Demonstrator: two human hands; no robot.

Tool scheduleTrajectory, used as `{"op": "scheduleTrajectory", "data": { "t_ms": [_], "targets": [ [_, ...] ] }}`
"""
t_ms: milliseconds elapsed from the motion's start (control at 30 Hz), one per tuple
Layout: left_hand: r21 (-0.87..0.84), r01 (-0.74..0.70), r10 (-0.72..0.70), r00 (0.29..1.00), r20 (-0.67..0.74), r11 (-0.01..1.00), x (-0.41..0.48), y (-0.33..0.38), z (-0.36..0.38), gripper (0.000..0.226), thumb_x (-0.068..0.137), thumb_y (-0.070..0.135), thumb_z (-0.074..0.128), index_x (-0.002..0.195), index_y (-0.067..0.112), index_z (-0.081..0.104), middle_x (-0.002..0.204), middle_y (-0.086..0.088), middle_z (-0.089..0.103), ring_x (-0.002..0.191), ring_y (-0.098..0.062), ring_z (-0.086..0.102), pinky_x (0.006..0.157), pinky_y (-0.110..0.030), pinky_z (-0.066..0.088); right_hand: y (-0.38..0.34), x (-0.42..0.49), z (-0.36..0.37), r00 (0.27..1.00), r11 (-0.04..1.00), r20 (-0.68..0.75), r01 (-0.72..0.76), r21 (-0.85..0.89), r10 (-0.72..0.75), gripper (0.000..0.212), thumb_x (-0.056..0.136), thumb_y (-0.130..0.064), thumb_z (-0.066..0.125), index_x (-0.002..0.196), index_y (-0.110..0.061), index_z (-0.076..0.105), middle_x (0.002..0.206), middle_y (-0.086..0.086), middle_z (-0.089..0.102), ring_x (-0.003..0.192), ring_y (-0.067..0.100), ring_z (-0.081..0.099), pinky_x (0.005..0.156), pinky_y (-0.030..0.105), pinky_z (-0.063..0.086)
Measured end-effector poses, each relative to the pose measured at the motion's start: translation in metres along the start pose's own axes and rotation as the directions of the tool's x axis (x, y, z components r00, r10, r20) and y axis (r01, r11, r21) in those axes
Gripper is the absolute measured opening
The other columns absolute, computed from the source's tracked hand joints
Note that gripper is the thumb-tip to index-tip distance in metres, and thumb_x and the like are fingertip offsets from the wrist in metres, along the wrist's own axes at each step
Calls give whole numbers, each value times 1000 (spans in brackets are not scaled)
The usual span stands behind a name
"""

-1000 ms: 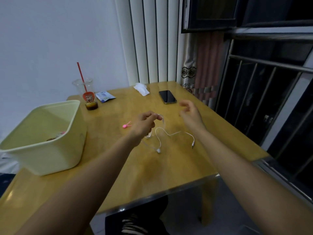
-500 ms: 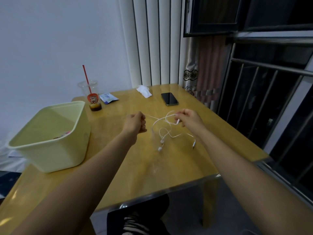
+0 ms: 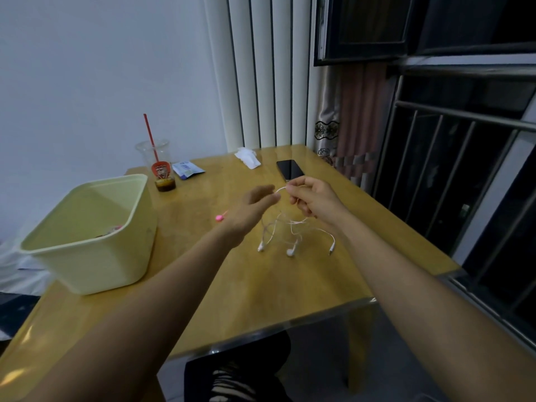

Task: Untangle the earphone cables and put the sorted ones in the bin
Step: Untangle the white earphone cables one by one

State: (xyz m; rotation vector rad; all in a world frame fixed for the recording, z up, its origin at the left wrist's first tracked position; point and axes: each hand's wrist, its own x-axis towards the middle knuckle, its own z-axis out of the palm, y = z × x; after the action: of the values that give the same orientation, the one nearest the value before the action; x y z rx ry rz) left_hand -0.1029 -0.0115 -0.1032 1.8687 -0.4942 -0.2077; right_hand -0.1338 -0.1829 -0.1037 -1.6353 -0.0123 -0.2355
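White earphone cable (image 3: 285, 224), pale yellow bin (image 3: 87, 227)

The wooden table (image 3: 261, 285) bears a bin (image 3: 95, 256), cup (image 3: 158, 166), packet (image 3: 187, 169), tissue (image 3: 246, 158) and phone (image 3: 290, 169).

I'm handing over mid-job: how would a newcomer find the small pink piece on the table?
Start at the wooden table, then the pale yellow bin on its left. The pink piece lies on bare wood between the bin and the left hand; the earphones nearby are white.

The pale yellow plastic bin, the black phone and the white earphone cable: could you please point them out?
pale yellow plastic bin (image 3: 92, 268), head view, front wall.
black phone (image 3: 290, 169), head view, screen centre.
white earphone cable (image 3: 290, 252), head view, middle earbud.
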Motion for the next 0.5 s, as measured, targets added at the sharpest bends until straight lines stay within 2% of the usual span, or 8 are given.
{"op": "scheduleTrajectory", "data": {
  "t_ms": [67,100,167,233,300,367,433,500],
  "targets": [
    [17,-28,25,989,146,999,0,2,3,29,98,32,56,117,13,65,100,1,68,95,-6,60,88,-24,43,-2,-1,2,999,1000,33,7,-13,-7,20,95,-14,62,112,-2,61,68,0,57,44,7,33,42,18,26],
    [17,-34,31,987,159,999,1,3,4,25,99,28,53,106,10,68,82,-2,66,83,-8,60,82,-23,44,-1,-1,0,999,1000,31,4,-23,-4,20,95,-14,63,112,-3,62,68,0,56,43,6,34,42,18,26],
    [-84,6,-1,999,53,996,3,0,4,25,101,23,49,93,8,67,64,-2,57,71,-13,60,77,-26,48,3,-2,-8,998,996,39,-45,-83,48,19,93,-15,66,110,-6,63,67,-1,55,44,5,36,42,17,28],
    [-303,90,-132,984,-121,949,5,-4,-1,19,99,20,52,92,6,63,57,0,49,61,-16,59,77,-33,54,12,-7,-17,981,973,106,-139,-186,160,15,91,-18,68,103,-8,66,66,-1,55,49,7,40,46,19,32],
    [-477,138,-247,953,-174,868,4,-7,-7,17,97,20,52,88,8,59,55,2,38,46,-12,45,60,-29,51,24,-15,-23,946,954,204,-208,-214,252,14,92,-20,67,96,-7,67,64,-2,55,54,9,48,53,20,40],
    [-543,99,-234,955,-184,834,1,-8,-14,19,99,21,48,85,11,57,54,5,31,42,-8,28,43,-21,33,28,-21,-23,936,968,248,-244,-53,249,13,95,-17,62,88,-7,64,57,-1,49,57,10,56,58,19,48],
    [-592,12,-179,958,-224,806,0,-6,-21,20,100,22,46,85,13,57,53,7,29,42,-6,22,39,-20,20,22,-16,-22,965,941,165,-240,237,204,19,97,-14,57,79,-8,59,50,-3,41,55,12,57,62,21,54],
    [-578,-33,-138,958,-251,816,-2,-3,-25,21,100,22,47,85,14,58,54,7,29,43,-6,21,42,-21,16,14,-6,-23,979,868,67,-201,454,191,23,98,-16,52,76,-10,56,46,-7,35,43,7,44,48,18,45]
  ]
}}
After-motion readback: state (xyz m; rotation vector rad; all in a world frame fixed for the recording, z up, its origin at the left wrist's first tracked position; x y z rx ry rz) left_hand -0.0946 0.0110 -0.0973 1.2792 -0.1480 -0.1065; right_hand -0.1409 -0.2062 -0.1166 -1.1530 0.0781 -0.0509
